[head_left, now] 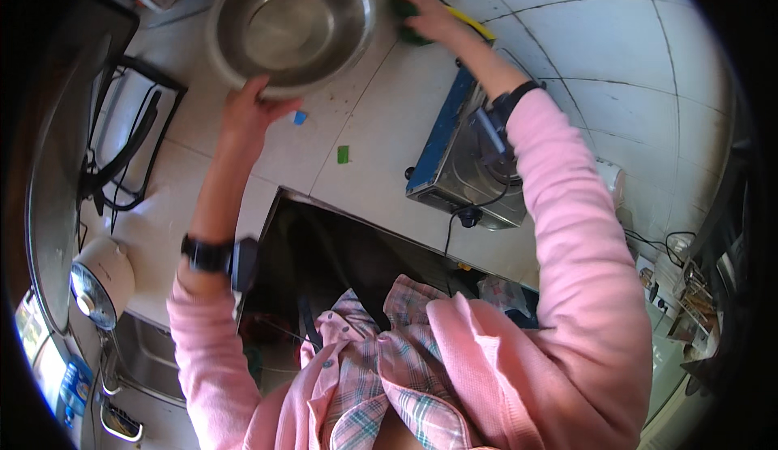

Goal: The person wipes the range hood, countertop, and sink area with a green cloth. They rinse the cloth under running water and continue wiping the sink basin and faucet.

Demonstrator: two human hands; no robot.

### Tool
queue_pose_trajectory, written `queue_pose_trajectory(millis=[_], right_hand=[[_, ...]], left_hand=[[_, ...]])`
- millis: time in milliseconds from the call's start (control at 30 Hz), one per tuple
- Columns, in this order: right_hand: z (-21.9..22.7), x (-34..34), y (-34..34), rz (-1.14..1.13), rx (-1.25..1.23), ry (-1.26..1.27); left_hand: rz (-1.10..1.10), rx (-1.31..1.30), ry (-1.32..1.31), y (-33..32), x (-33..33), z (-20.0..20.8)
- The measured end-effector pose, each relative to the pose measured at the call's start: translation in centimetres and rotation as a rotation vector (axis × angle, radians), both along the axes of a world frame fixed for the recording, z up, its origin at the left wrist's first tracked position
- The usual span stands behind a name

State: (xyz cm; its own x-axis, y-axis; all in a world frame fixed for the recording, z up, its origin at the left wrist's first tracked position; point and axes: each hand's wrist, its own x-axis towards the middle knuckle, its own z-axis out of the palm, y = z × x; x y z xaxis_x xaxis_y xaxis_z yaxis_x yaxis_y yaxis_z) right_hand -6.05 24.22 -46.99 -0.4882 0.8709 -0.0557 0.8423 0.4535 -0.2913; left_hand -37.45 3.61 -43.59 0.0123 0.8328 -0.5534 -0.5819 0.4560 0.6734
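A wide round stainless steel basin [344, 49] sits at the far side of the tiled counter, with a little light glinting on its bottom. My left hand [250, 118] is at its near rim, fingers closed against the edge and thumb pointing right. Out at the far right, by the wall, my right hand [433, 19] is closed on a dark green thing [409, 33]; its kind I cannot make out. Part of it is hidden under my fingers. Small blue [300, 117] and green [343, 154] scraps lie on the counter between my arms.
A steel gas stove [433, 154] with a blue front panel stands under my right forearm, against the tiled wall [583, 45]. On the left are a black pot stand [154, 85], a white rice cooker [109, 276] and a sink [150, 357]. The counter's front edge drops into a dark opening [324, 239].
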Motion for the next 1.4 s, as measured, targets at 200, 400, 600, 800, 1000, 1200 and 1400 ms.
queue_pose_trajectory(millis=[200,400,600,800,1000,1200,1400], right_hand=[[-4.7,-2.3,-5.7,-0.062,0.122,-0.348],[-1.7,-10.0,-16.8,-0.013,-0.195,-0.026],[0.9,-7.0,-25.2,-0.369,-0.020,0.167],[-2.7,-10.9,-30.8,-0.617,-0.040,-0.001],[-3.7,-15.7,-28.4,-0.550,-0.019,0.326],[-4.2,-10.3,-22.4,-0.505,0.228,0.259],[-6.8,-19.0,-24.1,-0.161,0.271,0.320]], left_hand=[[-0.031,0.065,0.116,6.3,3.1,-2.5],[-0.117,0.069,0.023,9.4,2.9,-3.1],[-0.253,0.065,0.104,7.0,2.1,-3.2],[-0.257,0.075,0.486,-2.6,-0.8,-4.1],[-0.150,0.110,0.505,-8.8,-3.8,-4.5],[-0.087,0.069,0.600,-12.2,-6.8,-5.2],[-0.022,0.084,0.618,-12.3,-6.9,-7.0]])
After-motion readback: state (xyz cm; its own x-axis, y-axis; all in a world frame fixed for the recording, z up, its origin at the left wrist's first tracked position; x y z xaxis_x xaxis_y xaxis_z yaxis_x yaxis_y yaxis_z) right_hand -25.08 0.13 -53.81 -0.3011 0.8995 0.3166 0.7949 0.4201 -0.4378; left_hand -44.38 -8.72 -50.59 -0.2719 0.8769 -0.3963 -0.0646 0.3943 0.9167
